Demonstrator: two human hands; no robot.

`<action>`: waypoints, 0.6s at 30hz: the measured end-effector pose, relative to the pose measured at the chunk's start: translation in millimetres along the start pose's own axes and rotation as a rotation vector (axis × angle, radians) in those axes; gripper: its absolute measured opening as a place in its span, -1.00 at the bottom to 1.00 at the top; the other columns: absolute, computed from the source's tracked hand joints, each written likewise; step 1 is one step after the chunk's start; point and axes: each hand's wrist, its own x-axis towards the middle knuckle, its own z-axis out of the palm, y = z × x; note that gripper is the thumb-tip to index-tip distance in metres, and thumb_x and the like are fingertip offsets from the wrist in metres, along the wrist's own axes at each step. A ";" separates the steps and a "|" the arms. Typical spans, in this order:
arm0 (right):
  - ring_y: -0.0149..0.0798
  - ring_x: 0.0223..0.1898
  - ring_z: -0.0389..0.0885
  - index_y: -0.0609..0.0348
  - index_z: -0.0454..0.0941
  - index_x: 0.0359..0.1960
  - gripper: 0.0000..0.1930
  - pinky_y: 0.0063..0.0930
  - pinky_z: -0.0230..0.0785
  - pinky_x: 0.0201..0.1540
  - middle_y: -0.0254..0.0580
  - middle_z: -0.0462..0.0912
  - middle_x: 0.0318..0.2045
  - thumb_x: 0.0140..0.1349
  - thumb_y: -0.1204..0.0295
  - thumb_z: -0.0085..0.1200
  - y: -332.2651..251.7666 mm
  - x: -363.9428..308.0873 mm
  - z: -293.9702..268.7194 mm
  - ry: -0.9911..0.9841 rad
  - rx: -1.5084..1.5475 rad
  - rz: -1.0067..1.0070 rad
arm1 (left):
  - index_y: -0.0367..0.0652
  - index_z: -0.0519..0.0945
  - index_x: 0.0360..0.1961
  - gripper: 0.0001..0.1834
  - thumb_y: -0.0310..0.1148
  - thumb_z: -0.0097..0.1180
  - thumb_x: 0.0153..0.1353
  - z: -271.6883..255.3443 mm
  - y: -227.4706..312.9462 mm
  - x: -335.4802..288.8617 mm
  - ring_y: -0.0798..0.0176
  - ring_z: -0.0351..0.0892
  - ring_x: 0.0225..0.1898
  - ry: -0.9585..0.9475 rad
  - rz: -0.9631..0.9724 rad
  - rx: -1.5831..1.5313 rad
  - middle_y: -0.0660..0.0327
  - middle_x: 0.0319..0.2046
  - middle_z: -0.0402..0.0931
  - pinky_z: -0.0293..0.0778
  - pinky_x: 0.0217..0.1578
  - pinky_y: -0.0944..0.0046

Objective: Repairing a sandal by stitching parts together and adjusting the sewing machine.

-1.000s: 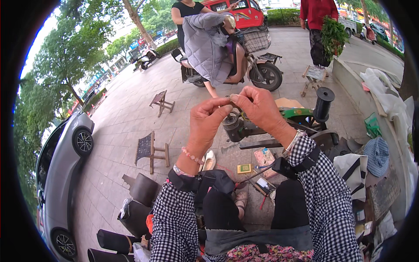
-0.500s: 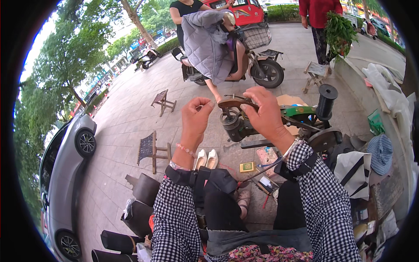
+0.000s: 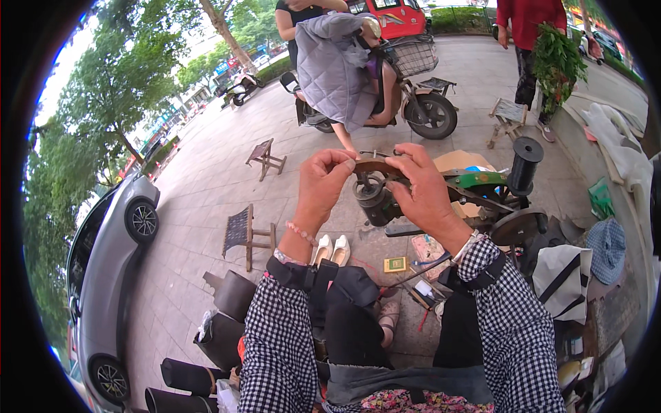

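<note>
A cobbler's hand-cranked sewing machine (image 3: 375,203) stands before me, with a worn brown metal head and a green frame. My left hand (image 3: 322,180) is closed in a pinch, thumb against forefinger, at the left tip of that head; whatever lies between the fingertips is too small to make out. Across the head, my right hand (image 3: 420,189) has its thumb and fingers closed around the brown metal part, hiding some of it. A black spool (image 3: 525,165) rises at the machine's right end, above a dark wheel (image 3: 518,226).
White shoes (image 3: 332,250) and a small yellow box (image 3: 395,264) lie on the paving below. Folding stools (image 3: 239,230) stand to the left, near a parked grey car (image 3: 113,275). Ahead is a scooter (image 3: 430,115) beside a person; another person in red (image 3: 530,27) is farther right.
My left hand has come right, up to the machine head's tip. My right hand stays at the head. The view has shifted slightly, and the person by the scooter has drawn an arm in.
</note>
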 end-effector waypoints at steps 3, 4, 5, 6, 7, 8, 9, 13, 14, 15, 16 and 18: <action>0.01 -0.07 0.37 0.23 0.45 -0.16 -0.61 -0.28 0.25 -0.05 -0.01 0.36 -0.09 -0.15 0.61 0.07 0.7 -1.1 -1.3 -0.007 -0.015 0.011 | -0.32 0.54 -0.41 -0.88 -0.51 0.06 0.00 -2.5 0.1 4.9 0.54 0.30 -0.54 -0.052 -0.049 0.013 0.23 -0.38 0.51 0.24 -0.52 0.54; 0.01 -0.07 0.37 0.23 0.45 -0.17 -0.61 -0.28 0.24 -0.04 -0.01 0.35 -0.09 -0.15 0.61 0.07 0.6 -1.4 -0.8 -0.015 -0.025 0.022 | -0.32 0.54 -0.41 -0.88 -0.51 0.06 -0.01 -4.0 0.0 6.2 0.54 0.29 -0.55 -0.072 -0.070 0.002 0.24 -0.40 0.51 0.23 -0.53 0.54; 0.01 -0.07 0.37 0.23 0.45 -0.17 -0.61 -0.28 0.24 -0.04 -0.01 0.35 -0.09 -0.15 0.61 0.07 0.5 -1.5 -0.5 -0.016 -0.024 0.021 | -0.32 0.54 -0.41 -0.88 -0.51 0.06 -0.01 -5.4 0.2 7.2 0.54 0.29 -0.55 -0.070 -0.070 0.002 0.24 -0.40 0.51 0.23 -0.53 0.54; 0.02 -0.06 0.37 0.23 0.45 -0.17 -0.61 -0.28 0.24 -0.03 0.00 0.35 -0.09 -0.15 0.61 0.07 -0.3 -1.2 -0.2 -0.017 -0.026 0.018 | -0.32 0.54 -0.41 -0.88 -0.51 0.06 -0.02 -7.2 1.1 7.9 0.54 0.28 -0.56 -0.075 -0.096 0.003 0.24 -0.41 0.50 0.22 -0.54 0.54; 0.02 -0.06 0.37 0.24 0.45 -0.17 -0.62 -0.29 0.24 -0.03 0.00 0.35 -0.09 -0.15 0.61 0.08 -0.8 -1.0 0.3 -0.018 -0.029 0.016 | -0.32 0.54 -0.42 -0.88 -0.51 0.07 -0.02 -8.6 1.8 8.4 0.54 0.27 -0.57 -0.080 -0.122 0.004 0.25 -0.42 0.50 0.21 -0.55 0.54; 0.02 -0.06 0.37 0.24 0.45 -0.17 -0.62 -0.29 0.24 -0.03 0.00 0.35 -0.09 -0.15 0.61 0.08 -1.0 -1.0 0.9 -0.019 -0.027 0.016 | -0.32 0.54 -0.42 -0.88 -0.51 0.07 -0.02 -9.8 2.3 8.8 0.54 0.27 -0.57 -0.078 -0.123 0.005 0.25 -0.42 0.50 0.21 -0.55 0.54; 0.02 -0.06 0.37 0.24 0.45 -0.18 -0.62 -0.29 0.24 -0.02 0.00 0.35 -0.08 -0.15 0.60 0.08 -1.0 -0.6 0.1 -0.020 -0.031 0.017 | -0.32 0.54 -0.43 -0.88 -0.50 0.07 -0.02 -9.5 3.0 9.9 0.54 0.27 -0.57 -0.088 -0.137 0.013 0.24 -0.42 0.50 0.20 -0.57 0.54; 0.02 -0.06 0.37 0.24 0.45 -0.19 -0.62 -0.29 0.24 -0.02 0.00 0.36 -0.08 -0.16 0.60 0.09 -1.2 0.0 -1.4 -0.021 -0.020 0.030 | -0.31 0.53 -0.45 -0.90 -0.51 0.06 -0.02 -8.8 5.0 13.0 0.54 0.27 -0.58 -0.102 -0.189 0.017 0.24 -0.44 0.49 0.19 -0.60 0.56; 0.02 -0.06 0.37 0.24 0.45 -0.19 -0.62 -0.29 0.24 -0.02 0.00 0.36 -0.08 -0.16 0.60 0.09 -1.1 -0.2 -1.2 -0.022 -0.021 0.031 | -0.31 0.53 -0.45 -0.90 -0.51 0.06 -0.02 -8.8 3.8 13.7 0.54 0.27 -0.58 -0.102 -0.189 0.016 0.24 -0.44 0.49 0.19 -0.60 0.56; 0.02 -0.06 0.38 0.24 0.45 -0.19 -0.62 -0.29 0.24 -0.02 0.00 0.36 -0.08 -0.16 0.60 0.10 -0.9 -0.4 -0.8 -0.019 -0.015 0.030 | -0.31 0.53 -0.45 -0.91 -0.52 0.06 -0.02 -9.1 1.8 14.6 0.54 0.27 -0.58 -0.085 -0.194 0.008 0.25 -0.45 0.49 0.18 -0.61 0.56; 0.02 -0.06 0.38 0.24 0.45 -0.19 -0.62 -0.29 0.25 -0.03 0.00 0.36 -0.08 -0.16 0.60 0.10 -0.7 -0.5 -0.2 -0.017 -0.010 0.028 | -0.32 0.53 -0.46 -0.91 -0.52 0.06 -0.02 -9.4 0.5 15.1 0.54 0.27 -0.59 -0.068 -0.198 0.000 0.25 -0.47 0.48 0.18 -0.62 0.55; 0.02 -0.07 0.38 0.24 0.45 -0.19 -0.62 -0.29 0.25 -0.03 -0.01 0.36 -0.08 -0.16 0.60 0.10 0.0 -0.1 0.1 -0.015 -0.013 0.027 | -0.32 0.53 -0.46 -0.91 -0.52 0.07 -0.02 -8.5 1.1 15.2 0.54 0.27 -0.59 -0.052 -0.196 -0.004 0.25 -0.48 0.47 0.18 -0.63 0.55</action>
